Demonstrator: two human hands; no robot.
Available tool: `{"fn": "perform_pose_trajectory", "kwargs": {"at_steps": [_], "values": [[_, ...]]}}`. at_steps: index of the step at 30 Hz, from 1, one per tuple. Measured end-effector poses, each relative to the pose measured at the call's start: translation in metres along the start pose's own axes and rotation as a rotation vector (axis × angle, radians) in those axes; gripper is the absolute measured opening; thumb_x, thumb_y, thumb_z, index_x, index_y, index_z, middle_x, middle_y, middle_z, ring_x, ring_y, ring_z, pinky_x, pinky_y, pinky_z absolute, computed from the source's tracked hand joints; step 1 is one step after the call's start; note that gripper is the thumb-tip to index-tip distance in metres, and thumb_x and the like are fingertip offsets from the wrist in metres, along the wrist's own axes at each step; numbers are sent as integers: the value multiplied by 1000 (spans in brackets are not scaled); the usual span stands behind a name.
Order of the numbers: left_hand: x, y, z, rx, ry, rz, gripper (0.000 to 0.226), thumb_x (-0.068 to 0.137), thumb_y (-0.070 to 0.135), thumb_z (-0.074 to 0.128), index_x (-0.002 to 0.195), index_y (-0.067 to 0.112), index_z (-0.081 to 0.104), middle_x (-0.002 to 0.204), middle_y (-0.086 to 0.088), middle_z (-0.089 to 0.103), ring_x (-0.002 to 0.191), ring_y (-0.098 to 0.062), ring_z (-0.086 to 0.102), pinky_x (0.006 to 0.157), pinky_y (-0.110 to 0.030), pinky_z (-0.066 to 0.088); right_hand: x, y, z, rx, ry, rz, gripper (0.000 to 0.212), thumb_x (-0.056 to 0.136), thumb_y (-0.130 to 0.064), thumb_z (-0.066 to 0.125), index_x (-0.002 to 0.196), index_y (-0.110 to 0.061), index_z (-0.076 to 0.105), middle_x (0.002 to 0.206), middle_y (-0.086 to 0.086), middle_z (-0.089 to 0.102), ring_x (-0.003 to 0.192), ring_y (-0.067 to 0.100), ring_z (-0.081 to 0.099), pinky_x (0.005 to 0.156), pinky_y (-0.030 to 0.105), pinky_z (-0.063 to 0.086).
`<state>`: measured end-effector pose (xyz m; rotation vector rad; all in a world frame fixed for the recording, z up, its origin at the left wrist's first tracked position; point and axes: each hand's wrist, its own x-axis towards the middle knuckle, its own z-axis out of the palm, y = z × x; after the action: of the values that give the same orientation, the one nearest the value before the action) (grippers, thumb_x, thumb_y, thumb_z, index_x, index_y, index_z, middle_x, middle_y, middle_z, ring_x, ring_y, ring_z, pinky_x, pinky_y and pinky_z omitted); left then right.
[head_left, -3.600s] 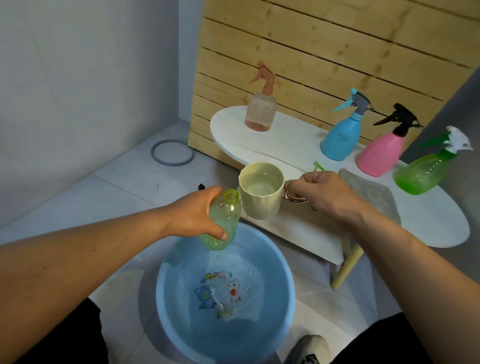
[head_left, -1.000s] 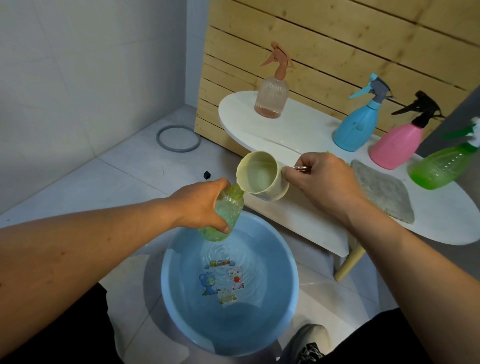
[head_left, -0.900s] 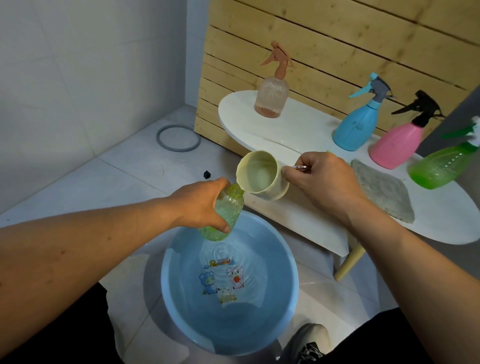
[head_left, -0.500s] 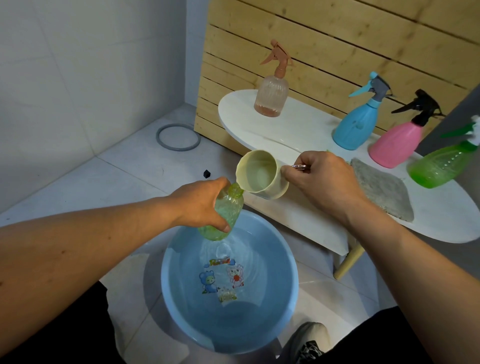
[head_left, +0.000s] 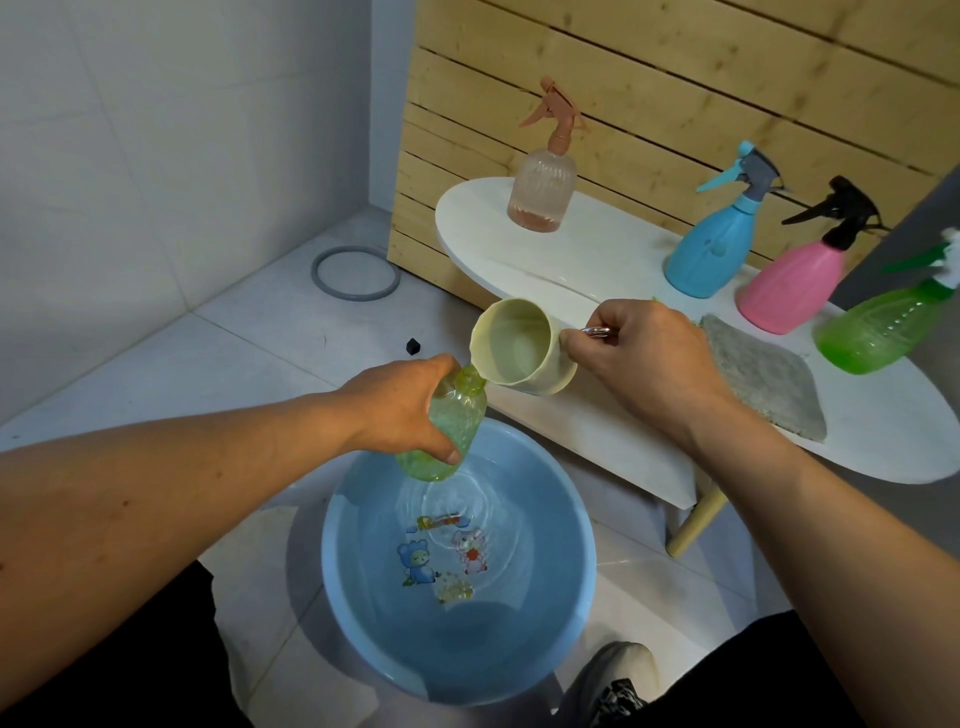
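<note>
Over on the left, the left hand (head_left: 400, 405) has its fingers (head_left: 451, 456) wrapped round the belly of a small green bottle (head_left: 460, 415). It holds the bottle tilted above the blue basin (head_left: 358, 613) on the floor, open neck up against the lip of the cream cup (head_left: 519, 343). The bottle looks like thin clear plastic with a ribbed skin: light when empty, heavier as it fills, and likely to dent if squeezed hard. It is probably wet, so I'd judge the widest part of the body, where the hand sits, the safest place to hold it, leaving the neck free for the pour. Just to the right, the cream cup is tipped toward the bottle's mouth, with water showing inside. It seems to be stiff plastic and not heavy, but its weight hangs off the metal handle (head_left: 596, 331), so that wants a firm pinch. The right hand (head_left: 644, 358) gives it one, fingers curled tight on the handle at the cup's side. Behind both runs the white worktop (head_left: 597, 249), with a grey cloth (head_left: 763, 379) lying near the right hand. Any spill should drop into the basin, which holds rippled water
</note>
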<state>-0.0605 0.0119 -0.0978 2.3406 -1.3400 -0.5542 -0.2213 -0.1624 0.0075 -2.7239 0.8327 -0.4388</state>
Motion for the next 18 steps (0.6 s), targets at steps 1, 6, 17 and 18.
{"fn": "perform_pose_trajectory", "kwargs": {"at_steps": [1,6,17,18], "values": [[0,0,0,1,-1,-2,92,63,54,91,138,31,42,121,11,58,106,-17,58,88,-39,55,0,0,0,-8,0,-2,32,91,-43,63,72,-17,62,63,-1,58,68,20,54,64,35,39],[0,0,0,-1,-6,-3,93,63,55,91,138,30,42,122,10,58,106,-17,58,89,-40,56,-1,-1,0,-15,6,-6,33,91,-43,63,71,-17,61,64,0,58,67,20,53,66,35,38],[-1,0,0,5,-8,-3,92,64,55,90,139,30,42,122,10,57,106,-17,57,88,-37,55,-1,-1,1,-41,14,-34,34,92,-44,62,72,-17,62,65,0,58,70,22,54,69,36,38],[-1,0,1,7,-10,-3,92,64,55,90,139,30,42,122,10,57,106,-17,57,88,-37,55,-1,-1,1,-43,16,-36,34,92,-44,62,71,-17,61,65,0,58,70,23,54,69,36,38]]}}
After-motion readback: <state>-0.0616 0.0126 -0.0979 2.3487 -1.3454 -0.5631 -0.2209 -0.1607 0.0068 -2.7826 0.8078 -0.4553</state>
